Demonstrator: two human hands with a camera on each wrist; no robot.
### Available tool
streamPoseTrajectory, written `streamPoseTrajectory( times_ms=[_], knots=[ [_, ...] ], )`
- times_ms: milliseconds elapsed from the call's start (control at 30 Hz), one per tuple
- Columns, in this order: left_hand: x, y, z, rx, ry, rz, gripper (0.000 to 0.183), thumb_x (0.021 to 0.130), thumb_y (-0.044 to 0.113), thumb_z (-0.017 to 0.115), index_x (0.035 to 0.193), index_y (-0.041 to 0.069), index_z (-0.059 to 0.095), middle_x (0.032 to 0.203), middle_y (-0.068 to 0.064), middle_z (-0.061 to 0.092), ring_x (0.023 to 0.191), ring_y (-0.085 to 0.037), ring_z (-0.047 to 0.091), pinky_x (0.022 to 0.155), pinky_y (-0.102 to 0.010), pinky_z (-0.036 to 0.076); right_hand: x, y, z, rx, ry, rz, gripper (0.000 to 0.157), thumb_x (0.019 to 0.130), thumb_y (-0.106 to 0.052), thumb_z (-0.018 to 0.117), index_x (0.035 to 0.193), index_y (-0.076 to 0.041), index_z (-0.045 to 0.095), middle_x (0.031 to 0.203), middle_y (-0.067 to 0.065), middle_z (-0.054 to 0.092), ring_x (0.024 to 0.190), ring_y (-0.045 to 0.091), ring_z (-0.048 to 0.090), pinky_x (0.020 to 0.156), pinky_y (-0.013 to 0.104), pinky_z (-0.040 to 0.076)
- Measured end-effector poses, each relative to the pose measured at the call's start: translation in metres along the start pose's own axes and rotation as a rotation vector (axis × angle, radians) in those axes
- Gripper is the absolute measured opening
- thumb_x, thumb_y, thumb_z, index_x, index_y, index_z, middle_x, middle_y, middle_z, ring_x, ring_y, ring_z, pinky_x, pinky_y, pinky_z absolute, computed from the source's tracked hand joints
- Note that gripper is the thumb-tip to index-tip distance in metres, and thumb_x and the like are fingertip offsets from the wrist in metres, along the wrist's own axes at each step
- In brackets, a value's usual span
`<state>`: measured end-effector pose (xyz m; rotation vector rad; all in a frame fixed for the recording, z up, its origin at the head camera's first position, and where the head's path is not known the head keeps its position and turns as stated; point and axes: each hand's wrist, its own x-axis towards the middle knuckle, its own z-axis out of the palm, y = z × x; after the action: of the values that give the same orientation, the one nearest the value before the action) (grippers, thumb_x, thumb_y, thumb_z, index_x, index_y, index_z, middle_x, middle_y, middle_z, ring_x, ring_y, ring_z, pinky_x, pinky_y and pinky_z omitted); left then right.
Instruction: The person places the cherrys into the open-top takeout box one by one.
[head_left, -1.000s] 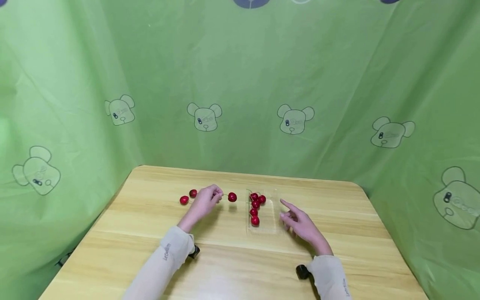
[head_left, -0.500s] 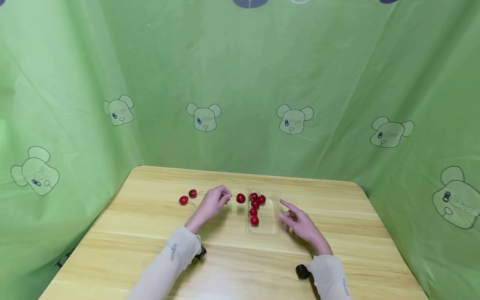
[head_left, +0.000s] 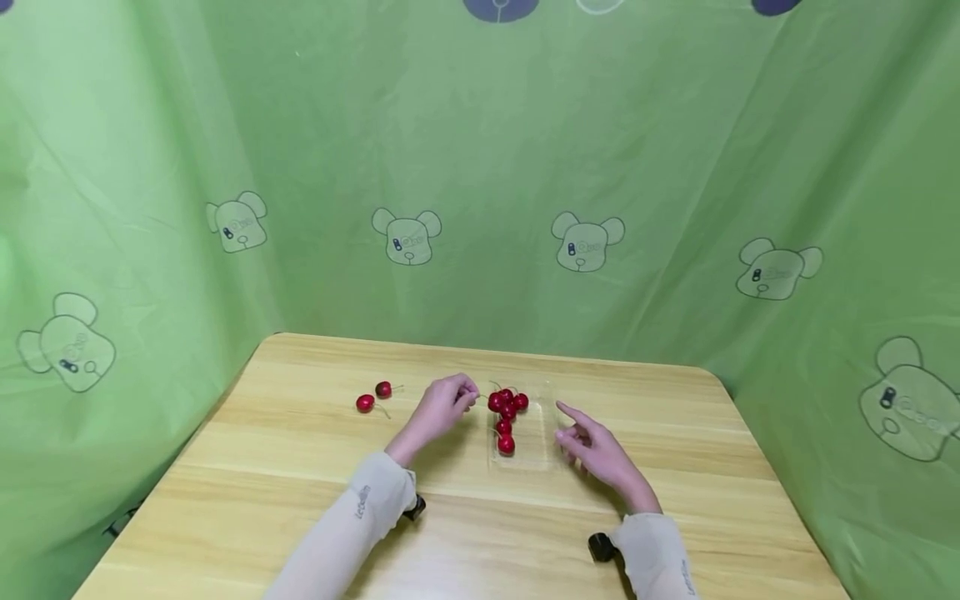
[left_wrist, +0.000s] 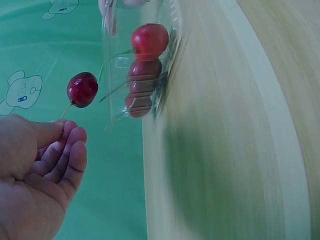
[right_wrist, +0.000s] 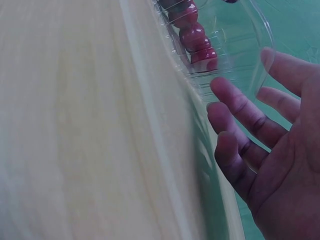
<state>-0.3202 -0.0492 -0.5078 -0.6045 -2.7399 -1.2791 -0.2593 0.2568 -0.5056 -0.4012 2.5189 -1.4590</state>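
Note:
My left hand (head_left: pixel 442 406) pinches a red cherry (left_wrist: pixel 82 90) by its stem, between thumb and index finger. In the left wrist view that cherry hangs beside the wall of a clear plastic box (left_wrist: pixel 116 65). Several cherries (head_left: pixel 506 444) lie in the box along its left side, some with green stems. At the box's right side is my right hand (head_left: pixel 600 450), its fingers spread and loosely bent around that edge. In the right wrist view the fingertips (right_wrist: pixel 267 56) are at the clear wall; whether all of them touch it I cannot tell.
Two more cherries, one nearer (head_left: pixel 365 403) and one farther back (head_left: pixel 384 389), lie with their stems on the wooden table (head_left: pixel 300 450), left of my left hand. A green curtain (head_left: pixel 480 283) with bear-head prints hangs behind the table and along both sides.
My left hand has moved right with its cherry, from the gap between the loose cherries and the box to above the box's left edge. The right hand has stayed in place.

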Motion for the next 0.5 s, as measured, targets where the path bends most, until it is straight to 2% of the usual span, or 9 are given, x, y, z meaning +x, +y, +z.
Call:
streamPoseTrajectory(
  times_ms=[233,333,500],
  knots=[
    [0.008,0.005,0.009,0.018,-0.005,0.015,0.012,0.105,0.015,0.060,0.105,0.007,0.070,0.092,-0.013,0.073,0.072,-0.008,0.059,0.068,-0.021,0.054,0.012,0.030,0.002,0.004,0.017,0.002,0.064,0.107,-0.018,0.058,0.162,-0.004,0.029,0.108,0.029,0.067,0.079,0.041,0.064,0.053,0.038,0.055],
    [0.012,0.006,0.013,0.035,0.008,0.041,0.013,0.103,0.014,0.063,0.104,0.005,0.071,0.089,-0.008,0.072,0.073,-0.008,0.059,0.069,-0.021,0.054,0.016,0.041,0.003,-0.010,0.031,-0.008,0.065,0.107,-0.022,0.059,0.163,-0.007,0.028,0.107,0.026,0.068,0.077,0.035,0.064,0.051,0.036,0.054],
    [0.016,0.009,0.019,0.068,0.022,0.079,0.011,0.100,0.012,0.067,0.103,0.004,0.073,0.088,-0.002,0.072,0.073,-0.008,0.060,0.070,-0.020,0.054,0.017,0.045,0.004,-0.006,0.041,-0.015,0.066,0.105,-0.027,0.062,0.162,-0.013,0.032,0.106,0.020,0.069,0.075,0.025,0.064,0.051,0.032,0.053]
  ],
)
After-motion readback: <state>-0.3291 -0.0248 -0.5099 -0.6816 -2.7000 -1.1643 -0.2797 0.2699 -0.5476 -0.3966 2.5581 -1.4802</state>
